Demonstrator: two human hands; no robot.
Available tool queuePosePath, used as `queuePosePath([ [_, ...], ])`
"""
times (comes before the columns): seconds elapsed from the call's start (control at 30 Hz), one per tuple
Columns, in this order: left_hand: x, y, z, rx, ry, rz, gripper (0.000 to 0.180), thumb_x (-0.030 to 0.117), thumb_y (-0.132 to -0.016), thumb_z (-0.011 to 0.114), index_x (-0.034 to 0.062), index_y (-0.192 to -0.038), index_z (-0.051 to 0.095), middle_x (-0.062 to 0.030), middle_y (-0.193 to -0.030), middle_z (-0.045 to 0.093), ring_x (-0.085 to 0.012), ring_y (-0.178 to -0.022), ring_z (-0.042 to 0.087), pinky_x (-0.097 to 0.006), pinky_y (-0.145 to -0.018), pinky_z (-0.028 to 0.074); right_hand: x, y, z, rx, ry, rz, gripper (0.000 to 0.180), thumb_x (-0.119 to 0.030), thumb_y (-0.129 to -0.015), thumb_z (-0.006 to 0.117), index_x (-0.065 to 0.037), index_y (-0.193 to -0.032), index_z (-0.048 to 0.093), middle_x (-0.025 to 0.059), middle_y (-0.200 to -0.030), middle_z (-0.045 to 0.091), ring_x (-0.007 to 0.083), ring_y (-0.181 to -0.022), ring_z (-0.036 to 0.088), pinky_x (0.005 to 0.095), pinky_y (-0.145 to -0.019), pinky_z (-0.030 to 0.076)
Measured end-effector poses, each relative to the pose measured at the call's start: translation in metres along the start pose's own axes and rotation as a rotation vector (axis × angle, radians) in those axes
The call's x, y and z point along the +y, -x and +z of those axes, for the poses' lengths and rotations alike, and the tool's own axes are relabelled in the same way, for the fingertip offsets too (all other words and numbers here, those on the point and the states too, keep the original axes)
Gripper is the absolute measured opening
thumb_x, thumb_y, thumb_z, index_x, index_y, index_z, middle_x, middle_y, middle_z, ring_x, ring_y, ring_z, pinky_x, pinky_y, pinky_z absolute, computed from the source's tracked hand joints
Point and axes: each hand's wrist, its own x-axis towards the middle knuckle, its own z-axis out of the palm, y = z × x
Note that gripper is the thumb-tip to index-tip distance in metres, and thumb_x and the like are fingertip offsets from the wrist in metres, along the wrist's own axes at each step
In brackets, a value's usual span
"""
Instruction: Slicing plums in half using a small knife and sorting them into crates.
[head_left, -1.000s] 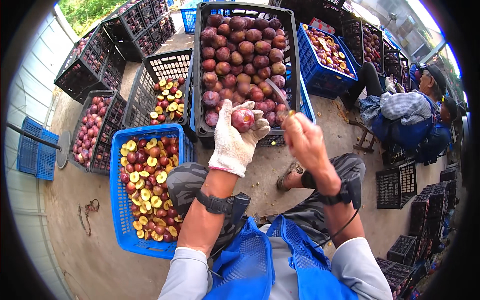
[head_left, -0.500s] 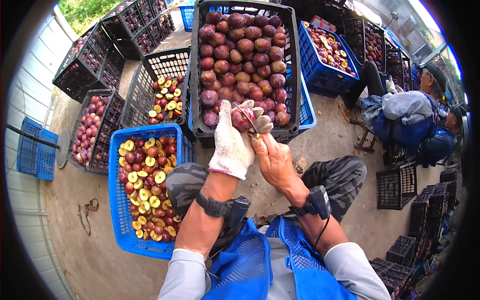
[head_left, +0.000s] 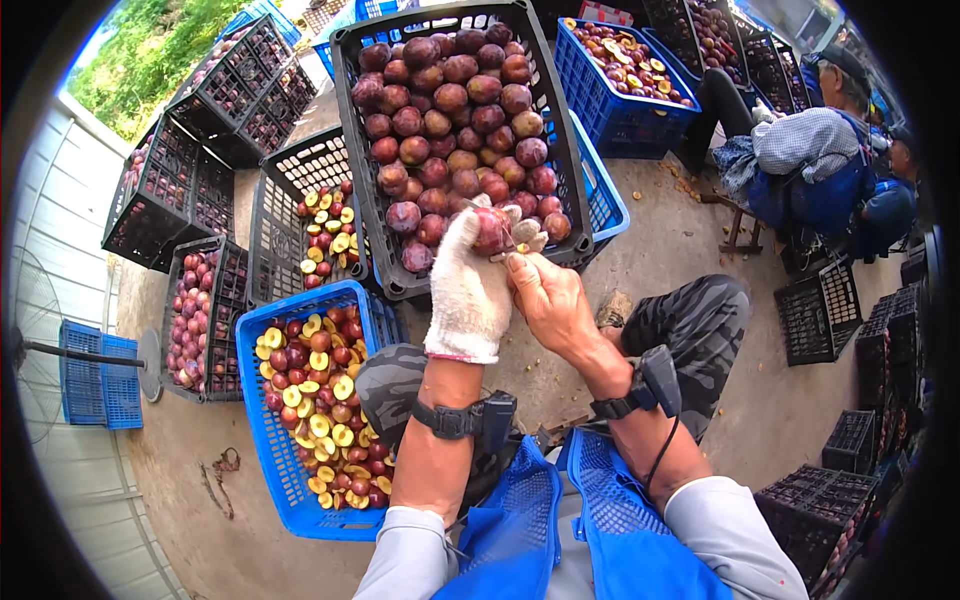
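My left hand point(head_left: 473, 290), in a white knitted glove, grips a whole dark red plum point(head_left: 491, 232). My bare right hand point(head_left: 556, 303) is closed around a small knife point(head_left: 518, 249), its thin blade against the plum's right side; most of the handle is hidden in the fingers. Just beyond both hands, a black crate point(head_left: 354, 150) stands heaped with whole plums point(head_left: 450, 130). To my left, a blue crate point(head_left: 258, 430) holds plum halves with yellow flesh point(head_left: 320, 425) among darker skins.
A black crate point(head_left: 268, 240) with some cut plums stands beyond the blue one. Stacked plum crates point(head_left: 240, 90) rise at far left. A blue crate of cut fruit point(head_left: 610, 95) is far right, near seated people point(head_left: 810, 150). A fan pole point(head_left: 85, 355) juts in at left.
The view has shifted, so the crates sit differently in it. The plum has turned slightly in my left hand, and the knife blade lies closer along its side.
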Motion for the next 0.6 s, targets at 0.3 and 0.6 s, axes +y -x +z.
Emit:
queuePosePath([
  [0.3,0.014,0.016,0.016,-0.007,-0.336,0.054,0.040,0.013,-0.097,0.064,-0.0031,-0.133,0.056,-0.0168,-0.126,0.065,-0.0242,-0.106,0.066,-0.040,-0.098,0.052,-0.028,-0.007,-0.051,-0.240,0.119,0.076,0.039,-0.032,-0.107,0.050,0.002,-0.093,0.063,0.0129,-0.072,0.060,0.0244,-0.064,0.056,0.0386,-0.064,0.048],
  [0.6,0.040,0.033,0.022,-0.495,-1.400,-0.348,0.042,0.013,-0.083,0.076,-0.0032,-0.120,0.066,-0.0088,-0.115,0.069,-0.0140,-0.104,0.064,-0.029,-0.093,0.052,-0.028,-0.006,-0.115,-0.788,0.279,0.225,0.049,-0.040,-0.108,0.046,-0.004,-0.077,0.056,0.0013,-0.064,0.052,0.0111,-0.059,0.046,0.0306,-0.055,0.040],
])
